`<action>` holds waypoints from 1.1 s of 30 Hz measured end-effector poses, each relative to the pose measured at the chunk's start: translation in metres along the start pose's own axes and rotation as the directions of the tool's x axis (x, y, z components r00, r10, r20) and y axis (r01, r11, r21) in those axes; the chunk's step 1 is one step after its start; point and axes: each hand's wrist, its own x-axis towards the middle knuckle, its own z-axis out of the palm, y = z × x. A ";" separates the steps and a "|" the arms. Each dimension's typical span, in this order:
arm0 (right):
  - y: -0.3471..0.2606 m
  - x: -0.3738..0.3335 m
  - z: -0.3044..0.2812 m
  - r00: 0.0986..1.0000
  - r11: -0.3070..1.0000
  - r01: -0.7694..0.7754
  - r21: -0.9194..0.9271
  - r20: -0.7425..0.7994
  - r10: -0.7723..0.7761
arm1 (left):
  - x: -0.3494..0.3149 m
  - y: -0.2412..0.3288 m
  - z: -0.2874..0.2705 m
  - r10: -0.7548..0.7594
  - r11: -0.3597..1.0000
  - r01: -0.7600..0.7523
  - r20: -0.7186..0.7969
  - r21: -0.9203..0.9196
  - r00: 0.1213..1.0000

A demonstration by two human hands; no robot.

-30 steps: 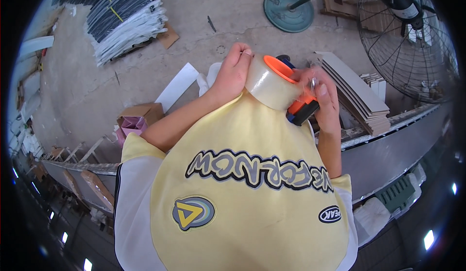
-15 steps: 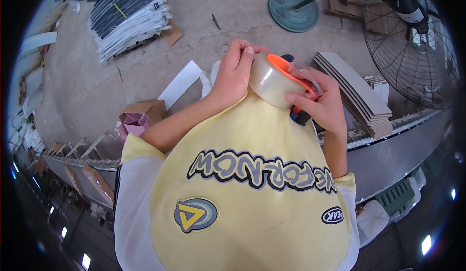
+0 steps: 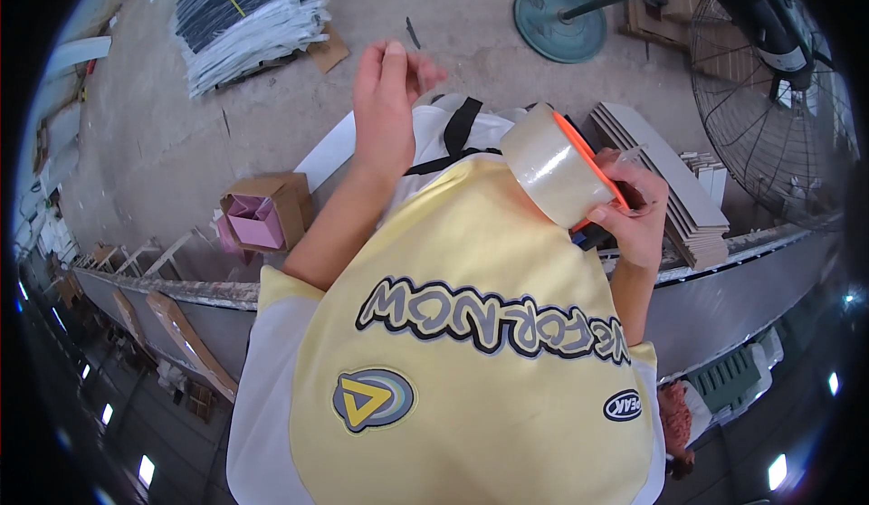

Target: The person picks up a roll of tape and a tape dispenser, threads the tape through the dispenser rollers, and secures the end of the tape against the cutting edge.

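Observation:
My right hand grips a tape dispenser, its thumb on the near side and its fingers at the orange rim. A wide roll of clear packing tape sits on it, tilted in front of my yellow shirt. A crumpled clear strip shows by the fingers of that hand. My left hand is raised apart from the roll, to its left. Its fingers are curled in toward the thumb, and the fingertips are smeared by motion. Whatever they may pinch cannot be made out.
An opened cardboard box with pink inserts lies at the left. Stacked boards lean at the right, near a large wire-caged fan and a round green base. Plastic-wrapped bundles lie on the floor at the far left.
My left hand has come off the tape roll and moved left and up. The right hand has shifted a little right and down with the dispenser, turning the roll.

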 end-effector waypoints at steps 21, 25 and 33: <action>-0.002 0.022 -0.008 0.955 0.938 0.257 0.232 0.090 -0.284 | 0.041 0.025 -0.049 -0.113 0.933 0.220 0.348 -0.284 0.931; -0.005 0.021 -0.002 0.963 0.955 0.231 0.186 0.094 -0.251 | 0.037 0.033 -0.057 -0.107 0.880 0.270 0.389 -0.392 0.915; -0.002 0.015 0.018 0.974 0.945 0.204 0.258 0.046 -0.223 | 0.081 0.007 -0.126 -0.047 0.862 0.209 0.338 -0.463 0.940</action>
